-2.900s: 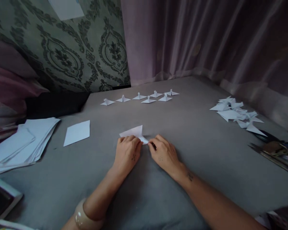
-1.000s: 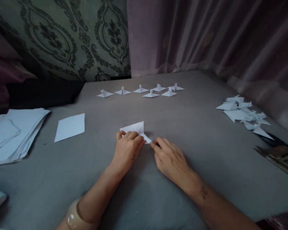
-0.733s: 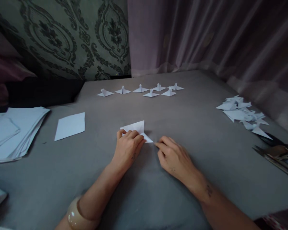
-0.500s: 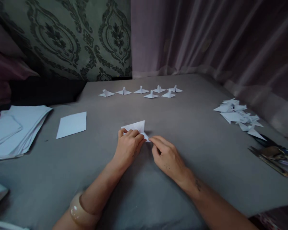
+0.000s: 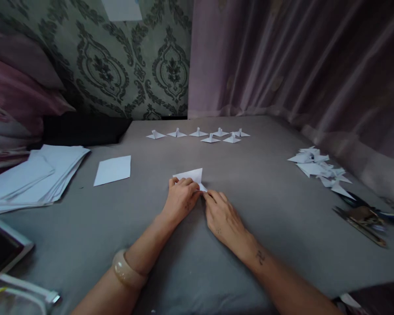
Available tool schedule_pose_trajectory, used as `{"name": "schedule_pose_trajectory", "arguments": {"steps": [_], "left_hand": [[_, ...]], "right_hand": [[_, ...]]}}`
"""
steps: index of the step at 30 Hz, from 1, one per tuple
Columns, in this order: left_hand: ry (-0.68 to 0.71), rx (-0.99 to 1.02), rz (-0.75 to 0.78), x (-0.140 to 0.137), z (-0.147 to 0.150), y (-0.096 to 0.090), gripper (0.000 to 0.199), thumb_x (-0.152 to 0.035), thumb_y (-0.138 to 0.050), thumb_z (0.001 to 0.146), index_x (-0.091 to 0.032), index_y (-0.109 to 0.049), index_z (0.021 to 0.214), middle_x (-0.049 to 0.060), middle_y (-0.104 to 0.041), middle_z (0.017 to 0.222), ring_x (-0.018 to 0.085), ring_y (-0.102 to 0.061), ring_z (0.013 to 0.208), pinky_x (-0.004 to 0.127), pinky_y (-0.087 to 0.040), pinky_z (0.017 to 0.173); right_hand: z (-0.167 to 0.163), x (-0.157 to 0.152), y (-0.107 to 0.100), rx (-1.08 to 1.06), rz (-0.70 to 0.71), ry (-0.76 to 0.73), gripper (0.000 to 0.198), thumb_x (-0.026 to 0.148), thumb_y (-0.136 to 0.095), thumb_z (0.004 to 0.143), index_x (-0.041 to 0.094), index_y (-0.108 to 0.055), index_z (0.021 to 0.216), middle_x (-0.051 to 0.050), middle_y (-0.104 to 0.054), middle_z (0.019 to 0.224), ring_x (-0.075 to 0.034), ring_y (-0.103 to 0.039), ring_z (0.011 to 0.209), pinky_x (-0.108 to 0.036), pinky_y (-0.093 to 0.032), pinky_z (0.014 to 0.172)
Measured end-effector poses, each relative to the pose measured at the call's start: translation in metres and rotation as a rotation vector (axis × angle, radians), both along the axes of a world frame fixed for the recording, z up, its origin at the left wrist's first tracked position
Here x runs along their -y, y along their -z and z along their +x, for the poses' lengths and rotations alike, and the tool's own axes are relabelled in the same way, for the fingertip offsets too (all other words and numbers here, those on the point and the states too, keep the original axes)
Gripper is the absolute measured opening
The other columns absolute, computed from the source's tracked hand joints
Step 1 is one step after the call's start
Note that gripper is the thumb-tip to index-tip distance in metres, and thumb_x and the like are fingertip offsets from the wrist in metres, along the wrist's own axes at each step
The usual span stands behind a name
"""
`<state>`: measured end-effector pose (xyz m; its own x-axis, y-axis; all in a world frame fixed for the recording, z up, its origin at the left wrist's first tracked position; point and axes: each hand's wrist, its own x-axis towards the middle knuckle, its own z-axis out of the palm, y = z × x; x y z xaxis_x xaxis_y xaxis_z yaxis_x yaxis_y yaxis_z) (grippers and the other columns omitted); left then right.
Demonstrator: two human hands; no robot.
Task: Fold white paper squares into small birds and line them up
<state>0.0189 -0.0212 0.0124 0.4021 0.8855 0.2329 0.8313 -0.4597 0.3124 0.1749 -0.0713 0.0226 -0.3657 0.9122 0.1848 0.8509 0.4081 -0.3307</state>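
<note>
A partly folded sheet of white paper (image 5: 194, 174) lies on the grey cloth in front of me, one flap standing up at its back. My left hand (image 5: 183, 196) is closed over its near side, fingers curled and pressing it down, so much of the paper is hidden. At the paper's right corner, the fingertips of my right hand (image 5: 222, 216) are pressed together on the edge. A flat white paper square (image 5: 113, 170) lies to the left of both hands.
Folded paper figures (image 5: 198, 132) stand in two rows at the back. More lie heaped (image 5: 315, 166) at the right, above scissors (image 5: 359, 225). On the left are a stack of paper sheets (image 5: 65, 162), a dark-screened device (image 5: 6, 247) and a white cable (image 5: 29, 284).
The view has shifted, showing more of the device and cable at left. My right hand has turned flatter, its fingers moving in against the paper's corner. My left hand keeps its hold.
</note>
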Motion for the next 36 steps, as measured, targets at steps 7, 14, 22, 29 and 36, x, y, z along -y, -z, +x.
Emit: {"name": "schedule_pose_trajectory", "arguments": {"steps": [7,14,22,29,36], "left_hand": [[-0.142,0.118,-0.081,0.004,-0.016,-0.002,0.023,-0.031,-0.066,0.08,-0.022,-0.061,0.1,0.003,-0.068,0.096,0.024,-0.057,0.095,0.037,-0.028,0.083],[-0.06,0.088,-0.18,0.001,-0.033,-0.01,0.016,-0.031,-0.055,0.088,-0.022,-0.067,0.087,0.005,-0.066,0.099,0.025,-0.051,0.097,0.037,-0.03,0.081],[-0.006,0.086,-0.173,-0.002,-0.033,-0.007,0.022,-0.015,-0.049,0.083,-0.023,-0.067,0.095,0.006,-0.064,0.105,0.025,-0.048,0.099,0.039,-0.031,0.082],[-0.045,0.06,-0.139,-0.002,-0.026,-0.007,0.023,-0.014,-0.05,0.08,-0.02,-0.063,0.099,0.008,-0.064,0.105,0.027,-0.049,0.1,0.039,-0.033,0.081],[-0.067,0.11,-0.164,0.0,-0.023,-0.009,0.031,-0.012,-0.05,0.075,-0.018,-0.059,0.105,0.008,-0.064,0.099,0.026,-0.052,0.099,0.04,-0.033,0.082]], "right_hand": [[-0.001,0.001,0.002,-0.049,0.018,-0.002,0.03,0.009,-0.039,0.09,0.014,-0.062,0.108,-0.012,-0.059,0.105,-0.022,-0.053,0.099,-0.037,-0.049,0.089],[0.002,0.001,0.005,-0.092,0.011,-0.002,0.03,0.013,-0.042,0.089,0.015,-0.061,0.112,-0.011,-0.057,0.106,-0.022,-0.051,0.099,-0.036,-0.047,0.089],[-0.002,0.001,0.002,-0.032,-0.005,0.016,0.037,0.022,-0.046,0.089,0.017,-0.055,0.125,-0.011,-0.055,0.108,-0.023,-0.048,0.1,-0.037,-0.045,0.088],[-0.006,-0.001,-0.002,0.03,-0.023,0.028,0.039,0.028,-0.047,0.09,0.021,-0.055,0.127,-0.011,-0.054,0.106,-0.024,-0.047,0.099,-0.039,-0.044,0.086],[-0.009,0.0,-0.003,0.073,-0.022,0.043,0.041,0.031,-0.047,0.09,0.023,-0.051,0.13,-0.011,-0.053,0.108,-0.025,-0.046,0.099,-0.039,-0.043,0.085]]}}
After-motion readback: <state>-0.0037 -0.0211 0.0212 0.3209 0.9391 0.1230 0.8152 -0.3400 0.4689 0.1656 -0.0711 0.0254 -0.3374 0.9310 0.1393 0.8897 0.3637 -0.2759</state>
